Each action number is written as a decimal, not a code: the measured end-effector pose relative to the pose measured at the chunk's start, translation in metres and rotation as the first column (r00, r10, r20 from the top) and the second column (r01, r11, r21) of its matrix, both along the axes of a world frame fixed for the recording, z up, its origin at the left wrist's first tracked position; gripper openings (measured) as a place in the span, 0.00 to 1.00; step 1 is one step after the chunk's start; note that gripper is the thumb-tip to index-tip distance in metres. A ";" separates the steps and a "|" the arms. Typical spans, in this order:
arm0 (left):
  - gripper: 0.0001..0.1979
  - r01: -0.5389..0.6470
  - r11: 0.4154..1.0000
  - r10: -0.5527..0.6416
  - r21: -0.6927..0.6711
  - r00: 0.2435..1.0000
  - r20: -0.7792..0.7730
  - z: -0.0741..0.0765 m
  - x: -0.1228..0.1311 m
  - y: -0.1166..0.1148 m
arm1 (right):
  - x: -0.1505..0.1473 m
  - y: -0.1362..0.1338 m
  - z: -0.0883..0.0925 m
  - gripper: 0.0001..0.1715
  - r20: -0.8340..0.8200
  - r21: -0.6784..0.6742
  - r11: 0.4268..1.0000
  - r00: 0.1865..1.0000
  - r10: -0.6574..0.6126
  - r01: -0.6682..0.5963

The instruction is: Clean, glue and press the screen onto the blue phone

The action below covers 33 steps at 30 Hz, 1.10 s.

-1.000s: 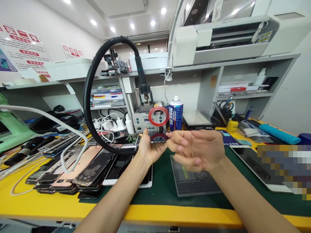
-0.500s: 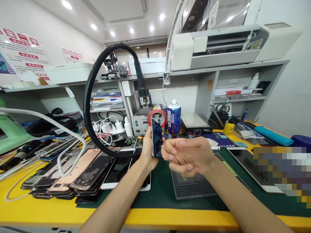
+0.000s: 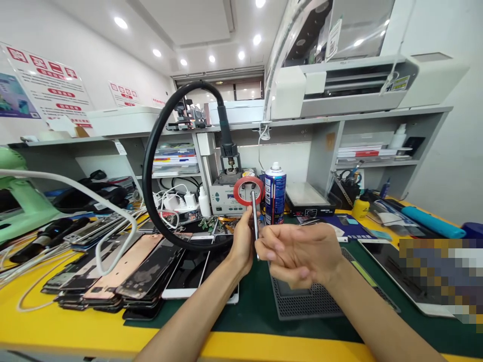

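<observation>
My left hand [image 3: 242, 241] is closed around a smartphone [image 3: 255, 221], which stands upright and is turned nearly edge-on, showing a thin silver side. My right hand [image 3: 298, 251] is beside the phone's lower part, its fingers curled toward the palm and the fingertips at or against the phone's edge. Whatever lies between those fingers, if anything, is hidden. Behind the top of the phone is a red tape roll [image 3: 238, 193], with a blue spray can [image 3: 275, 196] to its right.
A perforated dark mat [image 3: 302, 306] lies on the green work mat [image 3: 249, 314] under my right hand. Stacked phone parts [image 3: 151, 271] and white-framed screens [image 3: 177, 292] are at left. A thick black hose [image 3: 148, 171] loops up there. At right is a white tablet [image 3: 392, 266].
The phone has turned from showing its dark screen to nearly edge-on. The view has shifted slightly, and both hands stay close together around the phone.
</observation>
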<state>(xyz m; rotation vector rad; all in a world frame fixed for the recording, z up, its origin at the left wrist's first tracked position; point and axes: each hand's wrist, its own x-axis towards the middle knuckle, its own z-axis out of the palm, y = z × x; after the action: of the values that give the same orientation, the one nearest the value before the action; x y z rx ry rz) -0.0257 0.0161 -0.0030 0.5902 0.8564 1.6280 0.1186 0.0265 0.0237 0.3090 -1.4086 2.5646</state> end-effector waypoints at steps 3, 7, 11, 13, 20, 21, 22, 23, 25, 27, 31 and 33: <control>0.14 -0.032 0.999 0.032 0.040 0.999 -0.016 0.000 0.002 -0.001 | 0.000 0.002 -0.001 0.08 0.032 0.024 0.999 0.999 -0.036 0.035; 0.15 -0.037 0.997 0.039 0.075 0.999 -0.023 -0.002 0.003 -0.004 | 0.001 0.005 -0.001 0.10 -0.017 0.027 1.000 1.000 0.002 -0.001; 0.13 -0.033 0.991 0.035 0.127 0.999 -0.016 -0.001 0.006 -0.008 | 0.003 0.005 0.003 0.11 -0.062 0.040 0.999 0.998 0.018 -0.016; 0.13 -0.033 0.988 0.035 0.152 0.999 -0.012 0.000 0.007 -0.009 | 0.004 0.005 0.004 0.13 -0.118 0.062 0.997 0.992 0.045 -0.038; 0.10 -0.002 0.980 0.003 0.199 1.000 -0.003 -0.008 0.012 -0.012 | 0.005 0.004 0.003 0.13 -0.094 0.086 0.996 0.996 0.006 0.003; 0.10 0.003 0.979 -0.004 0.202 1.000 0.005 -0.009 0.013 -0.012 | 0.006 0.004 0.005 0.13 -0.101 0.090 0.996 0.995 0.003 0.006; 0.10 0.012 0.980 -0.015 0.199 1.000 0.015 -0.010 0.013 -0.012 | 0.007 0.003 0.007 0.13 -0.097 0.095 0.995 0.995 -0.023 0.032; 0.10 0.029 0.982 -0.034 0.189 0.999 0.026 -0.010 0.014 -0.011 | 0.009 0.003 0.010 0.12 -0.085 0.100 0.992 0.994 -0.074 0.083; 0.12 0.084 0.986 -0.092 0.145 0.994 0.052 -0.010 0.013 -0.009 | 0.012 0.000 0.017 0.13 -0.050 0.118 0.960 0.968 -0.248 0.252; 0.12 0.139 0.985 -0.148 0.099 0.985 0.087 -0.007 0.011 -0.006 | 0.012 -0.006 0.020 0.14 -0.016 0.215 0.836 0.858 -0.514 0.505; 0.12 0.161 0.985 -0.169 0.060 0.971 0.170 0.004 0.002 0.000 | -0.006 -0.022 0.007 0.31 -0.185 0.763 0.118 0.389 -0.902 0.636; 0.11 0.148 0.988 -0.153 0.040 0.967 0.201 0.008 -0.004 0.001 | -0.021 -0.027 -0.006 0.38 -0.345 0.888 -0.211 0.288 -0.893 0.409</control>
<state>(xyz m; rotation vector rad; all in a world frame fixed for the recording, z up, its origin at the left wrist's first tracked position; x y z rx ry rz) -0.0296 0.0175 0.0055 0.4839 0.6260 1.5319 0.0979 -0.0006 0.0174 -0.8706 -2.1326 0.5557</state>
